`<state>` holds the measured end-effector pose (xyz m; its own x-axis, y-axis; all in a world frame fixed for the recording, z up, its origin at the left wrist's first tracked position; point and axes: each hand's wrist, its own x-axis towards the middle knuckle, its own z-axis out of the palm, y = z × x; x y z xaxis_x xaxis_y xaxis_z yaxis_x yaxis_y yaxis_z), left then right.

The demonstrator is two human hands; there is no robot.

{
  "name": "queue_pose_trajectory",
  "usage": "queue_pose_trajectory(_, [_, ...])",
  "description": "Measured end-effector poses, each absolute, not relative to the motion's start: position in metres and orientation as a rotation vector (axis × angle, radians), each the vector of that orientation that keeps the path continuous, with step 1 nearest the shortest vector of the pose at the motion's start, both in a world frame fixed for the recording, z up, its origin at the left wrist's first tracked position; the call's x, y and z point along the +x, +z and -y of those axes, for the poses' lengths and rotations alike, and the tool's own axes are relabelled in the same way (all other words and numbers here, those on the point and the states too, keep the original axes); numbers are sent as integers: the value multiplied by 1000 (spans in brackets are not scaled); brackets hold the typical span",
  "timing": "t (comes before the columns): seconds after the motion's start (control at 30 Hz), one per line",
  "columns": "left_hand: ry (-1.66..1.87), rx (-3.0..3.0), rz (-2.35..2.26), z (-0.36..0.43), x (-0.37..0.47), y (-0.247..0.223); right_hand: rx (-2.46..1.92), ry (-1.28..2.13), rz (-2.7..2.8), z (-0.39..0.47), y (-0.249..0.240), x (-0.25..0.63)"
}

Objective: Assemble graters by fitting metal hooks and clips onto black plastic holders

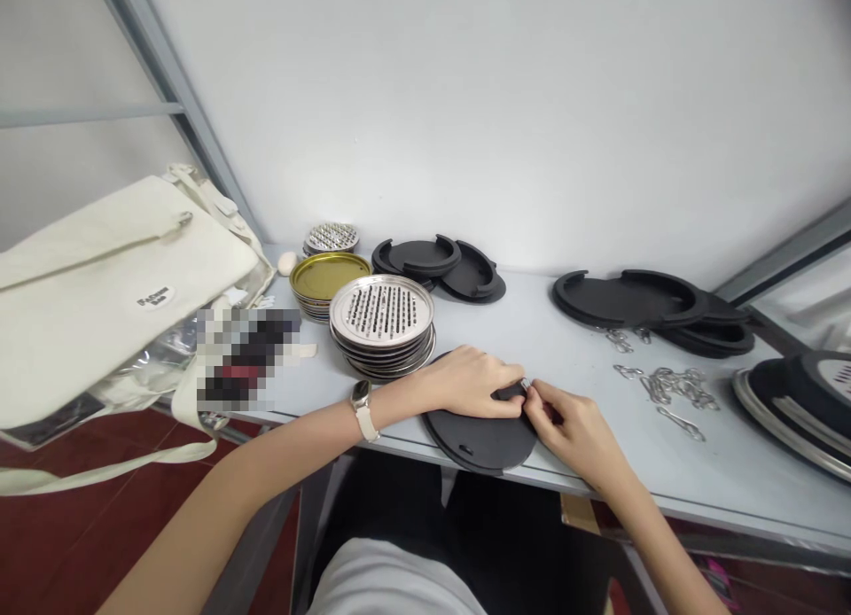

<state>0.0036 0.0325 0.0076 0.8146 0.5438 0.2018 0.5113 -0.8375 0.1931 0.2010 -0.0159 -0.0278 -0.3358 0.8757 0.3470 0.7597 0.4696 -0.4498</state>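
My left hand (pixel 475 383), with a watch on its wrist, lies across a round black plate (pixel 488 438) at the table's front edge. Its fingers are closed around a raised part at the plate's right rim. Fingertips of my right hand (pixel 568 424) pinch a small metal clip (pixel 526 384) against that same rim; most of the clip is hidden by the fingers. Right of the hands lies a loose pile of similar metal clips (pixel 675 386). Just behind my left hand stands a stack of round metal grater discs (pixel 382 312).
Gold-coloured round lids (pixel 331 276) and more grater discs (pixel 332 237) stand at the back left. Black rimmed plates (pixel 425 255) lie by the wall, with another pile of black plates (pixel 628 299) further right. A cream bag (pixel 126 269) covers the left end; a black and silver stack (pixel 798 411) sits far right.
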Motion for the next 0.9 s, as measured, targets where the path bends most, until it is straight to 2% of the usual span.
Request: queue_pose_trajectory(0.9, [391, 2870, -845, -32, 5, 7, -1313, 237, 2186, 18, -26, 199])
